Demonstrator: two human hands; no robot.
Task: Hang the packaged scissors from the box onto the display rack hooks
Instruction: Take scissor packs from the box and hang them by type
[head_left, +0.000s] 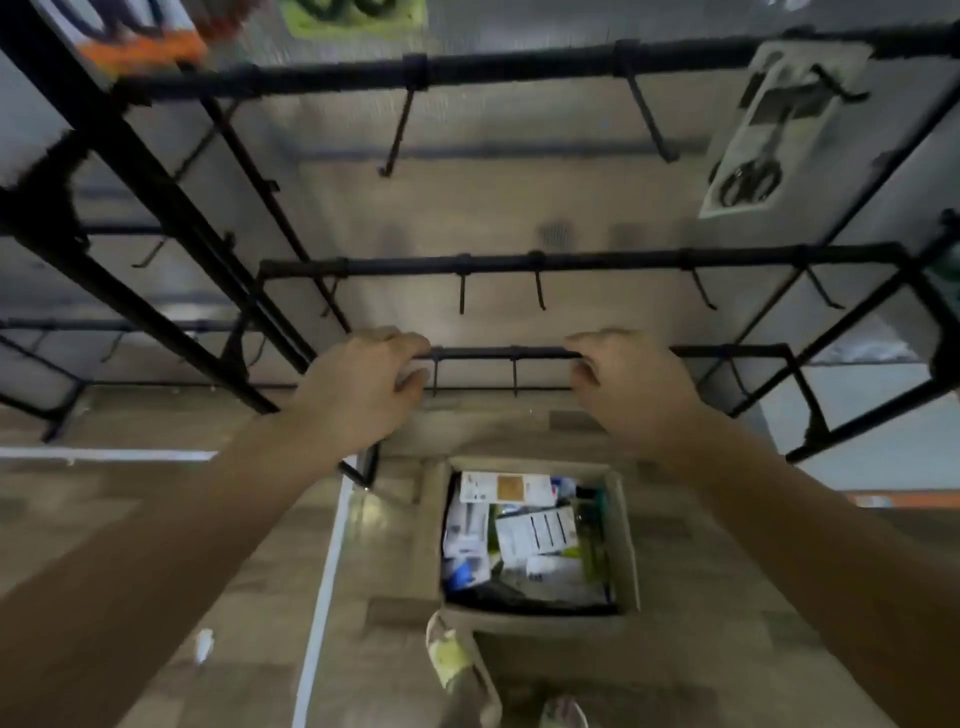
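A black display rack (519, 265) with several bare hooks rises in front of me. My left hand (363, 387) grips the left end of its lowest crossbar (498, 356). Further right on that same bar, my right hand (631, 387) curls its fingers round it. Between my hands two short hooks hang from the bar. On the floor below stands an open cardboard box (626, 545) full of packaged scissors (535, 535). One packaged pair of scissors (763, 135) hangs on a hook at the upper right.
More packages hang at the top left, an orange one (140, 47) and a green one (353, 15). A second rack frame (130, 156) stands to the left. My feet (457, 670) are at the bottom, beside the box. The floor has tiles and a white strip (322, 571).
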